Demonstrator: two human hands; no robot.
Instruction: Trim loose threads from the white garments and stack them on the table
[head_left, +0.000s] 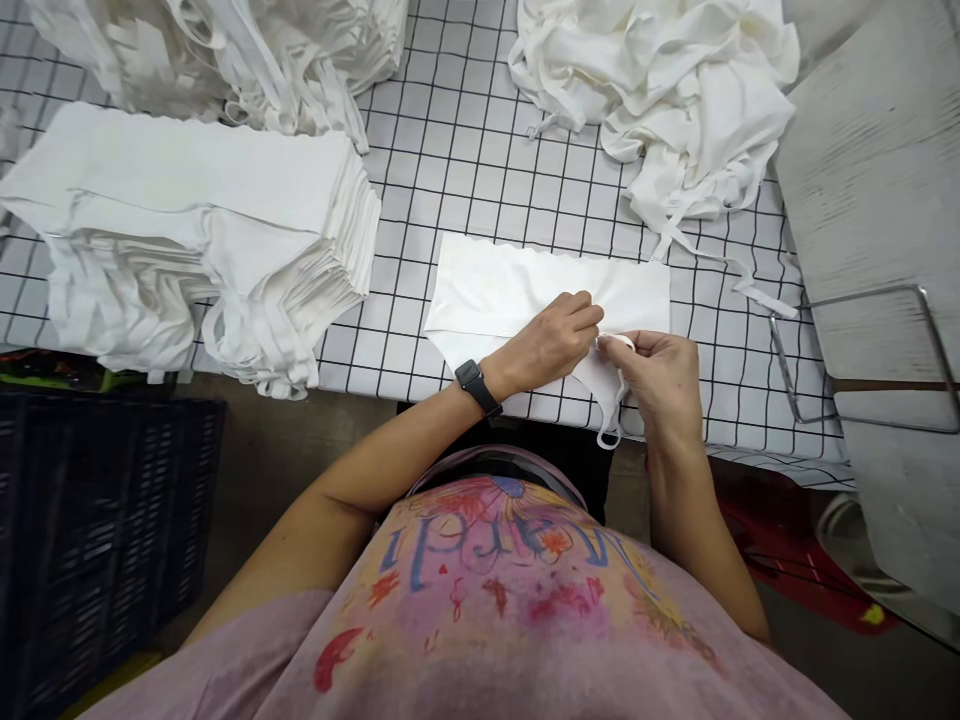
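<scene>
So the white garment [495, 290] lies flat on the checked surface [480, 170], dead centre — right hand [664, 375] has a strap [613, 410] pinched in a closed grip at 3 o'clock, left hand [562, 335] curled shut just beside it.

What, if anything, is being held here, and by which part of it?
The left hand and right hand pinch the thin white fabric strap of the flat white cloth garment, near its lower edge, right of centre.
</scene>
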